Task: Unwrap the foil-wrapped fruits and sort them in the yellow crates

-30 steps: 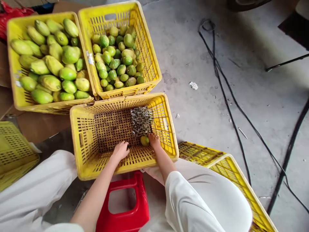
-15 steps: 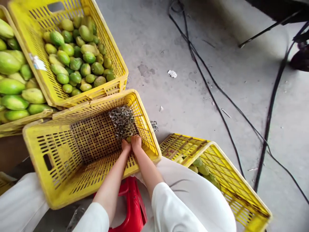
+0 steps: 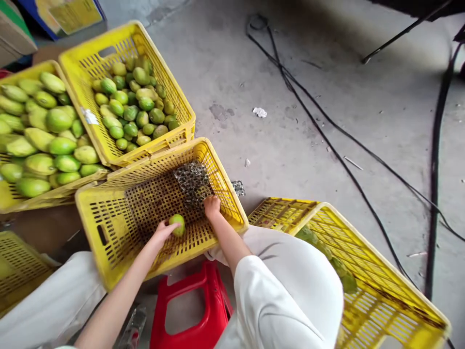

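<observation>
Handling step, I'd say: left hand (image 3: 163, 232) clamped on a rounded yellow-green fruit (image 3: 178, 226), right hand (image 3: 212, 207) can't tell, next move probably wants a gentle grip.

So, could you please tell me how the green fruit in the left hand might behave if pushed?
The green fruit would likely roll, being rounded. Its skin looks fairly smooth, so it may slip. The holes in the yellow crate might slow its rolling.

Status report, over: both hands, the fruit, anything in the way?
Left hand: holding green fruit inside the yellow crate. Right hand: curled beside clear plastic wrap, grip unclear. Wrap apart from fruit, nothing seen blocking it.
</observation>
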{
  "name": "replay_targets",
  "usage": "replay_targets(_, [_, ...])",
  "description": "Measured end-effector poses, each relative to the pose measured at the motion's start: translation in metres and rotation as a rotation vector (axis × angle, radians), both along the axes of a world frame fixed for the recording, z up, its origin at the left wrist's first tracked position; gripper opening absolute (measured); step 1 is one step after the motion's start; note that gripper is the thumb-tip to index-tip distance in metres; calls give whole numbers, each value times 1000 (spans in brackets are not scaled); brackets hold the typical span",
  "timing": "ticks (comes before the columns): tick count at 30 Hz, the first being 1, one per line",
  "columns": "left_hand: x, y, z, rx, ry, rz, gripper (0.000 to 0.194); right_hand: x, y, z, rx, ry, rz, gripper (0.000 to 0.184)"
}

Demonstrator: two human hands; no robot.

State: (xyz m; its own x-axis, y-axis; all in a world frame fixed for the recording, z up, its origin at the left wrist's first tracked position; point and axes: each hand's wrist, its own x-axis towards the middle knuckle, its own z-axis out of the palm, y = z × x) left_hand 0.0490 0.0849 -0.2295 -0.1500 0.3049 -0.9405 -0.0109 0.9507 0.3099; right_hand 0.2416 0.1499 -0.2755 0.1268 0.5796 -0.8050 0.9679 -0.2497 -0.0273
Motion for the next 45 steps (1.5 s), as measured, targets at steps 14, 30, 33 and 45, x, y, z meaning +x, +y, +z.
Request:
replay_targets(14, [-93,-27,220,542,-264,423,21,-30,24,220,78,1262,-504,56])
replay_targets(30, [-84,-2,232,671,-358,750,24,-46,-15,238,207,1587,-840,54])
replay_targets(33, [-80,4,228,614,-418,792,31,-47,-13,238,228,1552,-833,53])
replay_targets(45, [-77,11,221,797,-513,706,35,-52,-11,233,264,1545,-898,58])
